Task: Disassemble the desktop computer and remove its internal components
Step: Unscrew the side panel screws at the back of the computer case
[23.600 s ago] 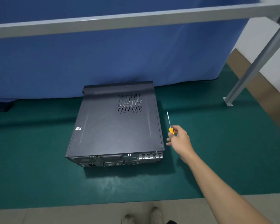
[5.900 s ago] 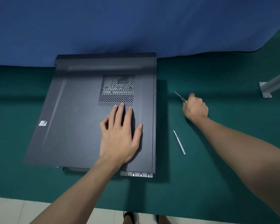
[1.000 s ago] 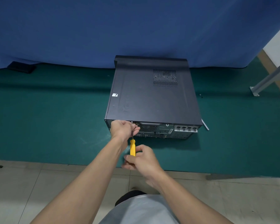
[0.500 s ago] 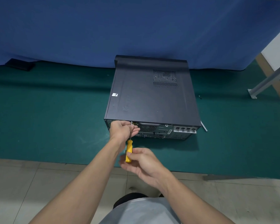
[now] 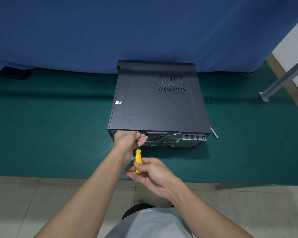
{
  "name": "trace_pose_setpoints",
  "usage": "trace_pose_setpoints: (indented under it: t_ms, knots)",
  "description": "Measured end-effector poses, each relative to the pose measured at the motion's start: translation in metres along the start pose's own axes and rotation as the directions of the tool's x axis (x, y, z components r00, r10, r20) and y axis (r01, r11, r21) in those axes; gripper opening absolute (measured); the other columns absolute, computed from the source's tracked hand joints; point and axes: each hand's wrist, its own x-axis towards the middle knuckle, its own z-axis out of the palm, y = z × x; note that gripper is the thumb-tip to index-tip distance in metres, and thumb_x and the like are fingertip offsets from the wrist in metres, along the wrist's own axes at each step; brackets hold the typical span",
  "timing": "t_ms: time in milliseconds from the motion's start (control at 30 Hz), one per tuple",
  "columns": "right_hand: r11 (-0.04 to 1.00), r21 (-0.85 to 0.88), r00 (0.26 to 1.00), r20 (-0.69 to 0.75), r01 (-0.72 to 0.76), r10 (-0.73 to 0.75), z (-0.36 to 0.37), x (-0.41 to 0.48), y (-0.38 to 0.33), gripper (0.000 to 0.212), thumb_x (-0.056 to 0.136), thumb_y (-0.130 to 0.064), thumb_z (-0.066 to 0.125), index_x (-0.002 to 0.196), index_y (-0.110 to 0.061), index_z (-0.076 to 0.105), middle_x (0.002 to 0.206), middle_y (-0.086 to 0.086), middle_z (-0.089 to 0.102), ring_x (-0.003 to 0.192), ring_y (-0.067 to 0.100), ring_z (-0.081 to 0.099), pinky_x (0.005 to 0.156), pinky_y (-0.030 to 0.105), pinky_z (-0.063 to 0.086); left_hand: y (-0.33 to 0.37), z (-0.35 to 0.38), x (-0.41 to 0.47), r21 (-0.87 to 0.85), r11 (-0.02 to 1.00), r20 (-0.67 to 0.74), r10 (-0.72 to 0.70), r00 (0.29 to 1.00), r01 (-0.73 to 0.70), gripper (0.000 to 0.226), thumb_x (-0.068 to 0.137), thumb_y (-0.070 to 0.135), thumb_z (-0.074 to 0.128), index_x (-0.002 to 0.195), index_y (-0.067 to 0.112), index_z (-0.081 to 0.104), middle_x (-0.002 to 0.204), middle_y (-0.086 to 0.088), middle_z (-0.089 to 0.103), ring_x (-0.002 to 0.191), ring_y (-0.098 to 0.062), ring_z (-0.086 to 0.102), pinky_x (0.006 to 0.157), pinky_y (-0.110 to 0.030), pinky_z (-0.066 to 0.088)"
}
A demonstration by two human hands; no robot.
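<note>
**Screwdriver working the rear cover screw**

The flat black metal desktop computer case [image 5: 158,103] is lying on the dark green mat [image 5: 50,126], cover on, its rear panel [image 5: 170,140] facing the person; nothing about its position is changing from a second ago. What is changing is the grip. The right hand [image 5: 151,174] is curling its fingertips round the handle of the yellow-handled screwdriver [image 5: 138,159] and re-setting them between the last frames, which I'm reading as turning. The left hand [image 5: 127,140] is staying at the panel's top left edge, pinching the thin steel shaft and steering the tip onto a small silver screw [image 5: 137,131]; that screw looks proud of the panel, so it is probably backing out. The cover cannot be coming off yet; a thin grey metal rod [image 5: 214,133] is waiting by the case's near right corner, in front of the blue curtain [image 5: 144,31].
</note>
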Motion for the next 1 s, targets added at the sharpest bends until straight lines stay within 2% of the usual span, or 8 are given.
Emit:
trace_pose_setpoints:
  t_ms: [167, 267, 367, 567, 667, 800, 867, 1000]
  knots:
    - [0.962, -0.269, 0.975, -0.193, 0.054, -0.109, 0.011, 0.007, 0.006, 0.003, 0.087, 0.009, 0.059, 0.088, 0.007, 0.059, 0.091, 0.021, 0.062, 0.082, 0.030, 0.067, 0.075, 0.032, 0.058, -0.001, 0.005, 0.006, 0.198, 0.979, -0.186, 0.079, 0.979, -0.041, 0.007, 0.085, -0.011, 0.063, 0.079, -0.009, 0.064, 0.076, -0.019, 0.070, 0.063, -0.026, 0.072, 0.057, -0.029, 0.059]
    - [0.990, -0.137, 0.998, -0.064, 0.017, -0.026, 0.008, 0.005, 0.002, 0.020, 0.092, 0.007, 0.050, 0.108, 0.018, 0.056, 0.097, 0.027, 0.060, 0.089, 0.033, 0.063, 0.084, 0.041, 0.056, -0.002, 0.007, 0.006, 0.185, 0.982, -0.190, 0.082, 0.978, -0.047, 0.011, 0.089, -0.011, 0.057, 0.080, -0.008, 0.063, 0.075, -0.019, 0.068, 0.065, -0.026, 0.072, 0.061, -0.030, 0.059]
    - [0.999, -0.046, 0.999, 0.042, -0.006, 0.008, 0.004, 0.001, -0.003, 0.018, 0.094, 0.006, 0.049, 0.108, 0.014, 0.056, 0.094, 0.025, 0.063, 0.086, 0.030, 0.066, 0.077, 0.034, 0.058, -0.001, 0.003, 0.005, 0.029, 0.999, -0.078, 0.026, 0.997, -0.023, 0.014, 0.091, -0.014, 0.051, 0.081, -0.008, 0.057, 0.078, -0.023, 0.065, 0.070, -0.030, 0.071, 0.057, -0.026, 0.059]
    - [0.925, -0.379, 0.946, -0.289, 0.027, -0.147, 0.010, 0.007, 0.009, 0.017, 0.082, -0.002, 0.070, 0.095, 0.000, 0.059, 0.099, 0.023, 0.068, 0.070, 0.023, 0.067, 0.057, 0.022, 0.051, -0.002, -0.002, 0.001, 0.225, 0.971, -0.090, 0.106, 0.990, -0.083, 0.013, 0.082, -0.011, 0.067, 0.086, -0.002, 0.059, 0.081, -0.018, 0.068, 0.067, -0.025, 0.072, 0.060, -0.027, 0.059]
    - [0.948, -0.318, 0.961, -0.260, 0.009, -0.096, 0.006, 0.006, 0.007, 0.019, 0.085, -0.004, 0.068, 0.100, -0.001, 0.057, 0.094, 0.018, 0.066, 0.071, 0.024, 0.066, 0.060, 0.026, 0.054, 0.000, 0.002, -0.001, 0.265, 0.961, -0.121, 0.120, 0.985, -0.084, 0.017, 0.087, -0.010, 0.062, 0.078, 0.003, 0.056, 0.077, -0.017, 0.067, 0.065, -0.024, 0.071, 0.062, -0.030, 0.060]
    - [0.998, -0.054, 1.000, -0.026, -0.008, 0.006, 0.000, 0.002, -0.004, 0.025, 0.094, 0.003, 0.050, 0.117, 0.012, 0.051, 0.094, 0.023, 0.066, 0.079, 0.030, 0.069, 0.071, 0.033, 0.058, 0.000, 0.003, -0.002, 0.102, 0.994, -0.038, 0.032, 0.999, -0.028, 0.019, 0.092, -0.013, 0.049, 0.077, -0.003, 0.055, 0.081, -0.024, 0.066, 0.072, -0.031, 0.070, 0.061, -0.029, 0.060]
    - [0.995, -0.100, 0.997, -0.072, 0.016, -0.023, 0.001, 0.002, -0.005, 0.023, 0.093, 0.006, 0.051, 0.115, 0.012, 0.050, 0.096, 0.025, 0.064, 0.080, 0.032, 0.069, 0.067, 0.028, 0.057, 0.000, 0.000, -0.002, 0.071, 0.997, -0.009, 0.020, 1.000, -0.019, 0.016, 0.091, -0.014, 0.050, 0.080, -0.005, 0.056, 0.082, -0.025, 0.066, 0.071, -0.030, 0.070, 0.061, -0.029, 0.060]
    - [0.959, -0.282, 0.968, -0.226, 0.039, -0.106, 0.006, 0.007, 0.004, 0.022, 0.088, 0.006, 0.060, 0.109, 0.005, 0.052, 0.107, 0.026, 0.062, 0.084, 0.030, 0.070, 0.073, 0.030, 0.058, -0.002, 0.000, 0.000, 0.192, 0.977, -0.125, 0.114, 0.986, -0.089, 0.009, 0.084, -0.012, 0.065, 0.084, -0.003, 0.061, 0.080, -0.019, 0.069, 0.067, -0.026, 0.072, 0.059, -0.028, 0.059]
